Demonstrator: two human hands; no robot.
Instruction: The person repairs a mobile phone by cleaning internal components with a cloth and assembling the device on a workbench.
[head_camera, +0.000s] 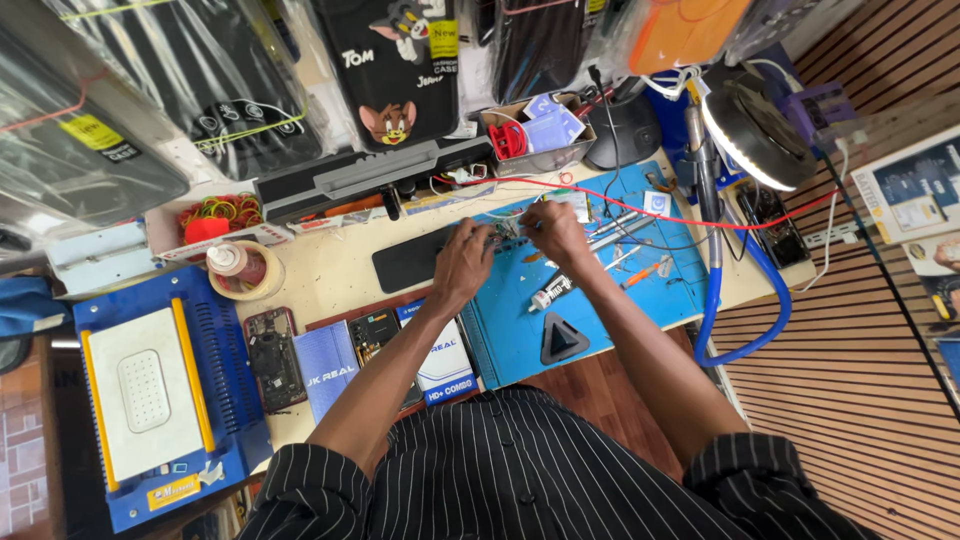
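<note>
My left hand (463, 262) and my right hand (556, 232) meet over a small circuit board (507, 229) on the blue work mat (520, 340). The fingers of both hands pinch at the board, with thin wires around it. Whether a tool is in either hand cannot be made out. A glue tube (551, 291) lies just below my right wrist, and a black triangular block (563, 338) sits nearer to me on the mat.
A red wire (640, 207) crosses the mat toward a ring lamp (755, 135) at right. An opened phone (274, 358), boxes and a blue heating machine (160, 395) stand at left. A tape roll with a bottle (243, 268) and rubber bands (220, 211) lie behind.
</note>
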